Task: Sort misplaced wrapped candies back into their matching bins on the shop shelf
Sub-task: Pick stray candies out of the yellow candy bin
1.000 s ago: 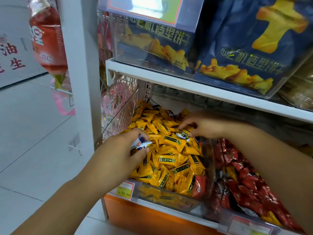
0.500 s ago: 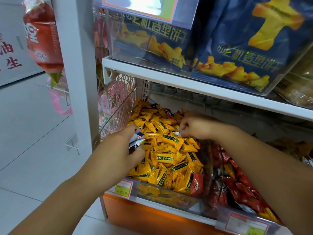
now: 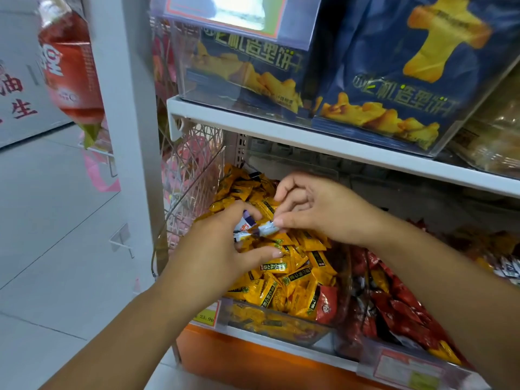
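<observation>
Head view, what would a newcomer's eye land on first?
The left hand grips white-and-blue candies and the right hand pinches a white candy, over the heap of yellow candies in the clear bin. Blue snack bags fill the shelf above; red candies lie to the right.

Both arms are bare and reach forward, and the two hands almost touch. The left arm (image 3: 135, 327) comes up from the low left. The left hand (image 3: 222, 249) shows its back, with its fingers curled round white and blue candies (image 3: 243, 225) and its thumb (image 3: 264, 253) stretched out below that grip. The right arm (image 3: 450, 291) comes in from the low right. The right hand (image 3: 320, 212) pinches a white candy (image 3: 267, 228) with thumb and first finger, just right of the left grip. Its other fingers are bent.
</observation>
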`<action>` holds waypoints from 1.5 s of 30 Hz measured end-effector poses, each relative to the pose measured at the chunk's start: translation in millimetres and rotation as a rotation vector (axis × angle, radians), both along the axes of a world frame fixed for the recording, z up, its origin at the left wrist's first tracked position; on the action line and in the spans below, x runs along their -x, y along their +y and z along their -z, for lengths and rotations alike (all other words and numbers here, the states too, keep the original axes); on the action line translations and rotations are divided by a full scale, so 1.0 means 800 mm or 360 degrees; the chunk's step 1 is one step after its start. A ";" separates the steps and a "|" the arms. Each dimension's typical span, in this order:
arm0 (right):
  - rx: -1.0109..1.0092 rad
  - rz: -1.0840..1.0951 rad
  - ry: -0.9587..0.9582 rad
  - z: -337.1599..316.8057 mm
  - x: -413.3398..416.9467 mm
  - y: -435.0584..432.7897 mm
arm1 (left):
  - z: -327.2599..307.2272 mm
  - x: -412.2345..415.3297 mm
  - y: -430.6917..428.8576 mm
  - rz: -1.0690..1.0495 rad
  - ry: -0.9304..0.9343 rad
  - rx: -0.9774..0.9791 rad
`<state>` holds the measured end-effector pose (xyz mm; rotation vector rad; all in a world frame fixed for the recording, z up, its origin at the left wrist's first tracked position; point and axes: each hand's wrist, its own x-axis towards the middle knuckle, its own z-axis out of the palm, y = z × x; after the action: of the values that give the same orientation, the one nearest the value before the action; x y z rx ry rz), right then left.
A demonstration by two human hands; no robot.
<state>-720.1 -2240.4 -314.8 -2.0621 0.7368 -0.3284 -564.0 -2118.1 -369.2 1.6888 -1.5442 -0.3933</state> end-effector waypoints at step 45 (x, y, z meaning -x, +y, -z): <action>0.0064 0.0028 -0.0002 0.012 -0.001 0.011 | 0.002 -0.008 -0.001 -0.0008 -0.0019 -0.0012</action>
<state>-719.3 -2231.5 -324.7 -2.0942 0.7533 -0.3568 -557.4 -2118.6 -370.5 1.7034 -1.5485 -0.3877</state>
